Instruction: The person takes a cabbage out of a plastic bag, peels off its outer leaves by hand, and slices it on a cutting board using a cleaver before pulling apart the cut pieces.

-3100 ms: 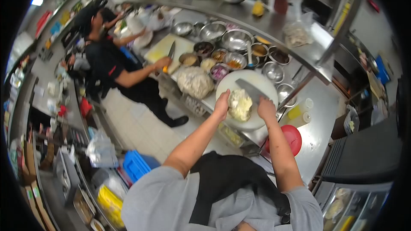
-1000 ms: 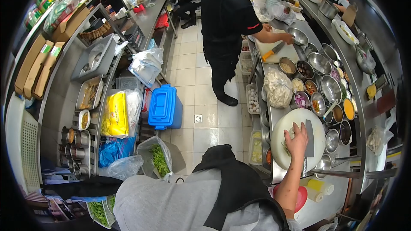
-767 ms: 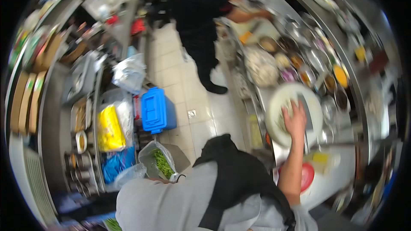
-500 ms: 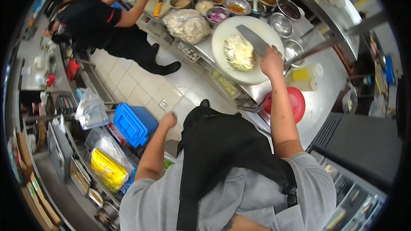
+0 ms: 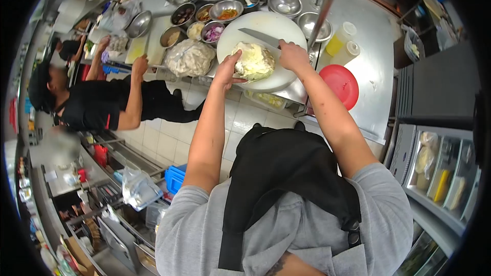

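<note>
A pale yellow-white piece of cabbage (image 5: 255, 62) lies on the round white cutting board (image 5: 239, 23). My left hand (image 5: 227, 71) grips its left side, with the thumb low and the fingers against the cut face. In my right hand (image 5: 294, 56) is the handle of a kitchen knife (image 5: 260, 37). Its broad blade points left over the board, behind the cabbage and apart from it.
Behind the board stand metal bowls, including chopped purple onion (image 5: 212, 32). A bag of pale pieces (image 5: 190, 58) sits to the left. Squeeze bottles (image 5: 341, 39) and a red lid (image 5: 338, 87) are at right. A co-worker (image 5: 97, 102) stands at the left counter.
My left hand has come up from beside my body onto the cabbage. The knife stays in my right hand, its blade now lying more level. My view has turned, shifting the surroundings.
</note>
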`<move>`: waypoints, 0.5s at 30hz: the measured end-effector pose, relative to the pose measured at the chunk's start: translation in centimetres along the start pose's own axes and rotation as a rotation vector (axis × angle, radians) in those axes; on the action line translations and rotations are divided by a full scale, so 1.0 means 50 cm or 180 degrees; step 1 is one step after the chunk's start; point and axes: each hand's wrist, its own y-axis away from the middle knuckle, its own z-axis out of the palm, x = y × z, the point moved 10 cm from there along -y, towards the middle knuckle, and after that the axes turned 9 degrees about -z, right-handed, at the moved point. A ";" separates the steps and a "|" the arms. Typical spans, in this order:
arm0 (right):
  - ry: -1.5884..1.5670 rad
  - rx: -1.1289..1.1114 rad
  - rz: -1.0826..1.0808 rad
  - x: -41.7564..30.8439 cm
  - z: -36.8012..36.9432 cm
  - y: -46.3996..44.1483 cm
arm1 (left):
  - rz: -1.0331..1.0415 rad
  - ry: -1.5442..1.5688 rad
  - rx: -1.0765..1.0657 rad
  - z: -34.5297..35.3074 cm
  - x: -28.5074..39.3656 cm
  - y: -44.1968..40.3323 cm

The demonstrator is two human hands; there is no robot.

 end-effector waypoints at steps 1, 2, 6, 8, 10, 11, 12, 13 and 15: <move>-0.0196 -0.0048 0.0065 -0.012 -0.031 0.017 | -0.0047 0.0020 0.0013 -0.008 -0.007 -0.024; -0.0397 -0.0103 0.0123 -0.018 -0.048 0.041 | -0.0061 -0.0039 -0.0007 -0.001 -0.007 -0.026; -0.0813 0.0418 0.0240 -0.033 -0.097 0.135 | 0.0138 -0.0174 0.0331 0.006 0.013 0.001; -0.0764 0.0301 -0.0087 -0.077 -0.133 0.203 | 0.0249 -0.0284 0.0551 0.023 0.025 0.028; -0.0701 0.0151 -0.0095 -0.101 -0.146 0.266 | 0.0393 -0.0248 0.0584 0.042 0.028 0.045; -0.0611 0.0014 -0.0128 -0.113 -0.142 0.288 | 0.0511 -0.0437 0.0670 0.043 0.027 0.040; -0.0635 0.0007 -0.0100 -0.120 -0.141 0.305 | 0.0487 -0.0464 0.0661 0.049 0.018 0.030; -0.0555 0.0023 -0.0089 -0.126 -0.141 0.318 | 0.0708 -0.0712 0.0942 0.046 0.026 0.029; -0.0389 0.0051 -0.0123 -0.130 -0.138 0.328 | 0.0891 -0.1067 0.1316 0.046 0.035 0.026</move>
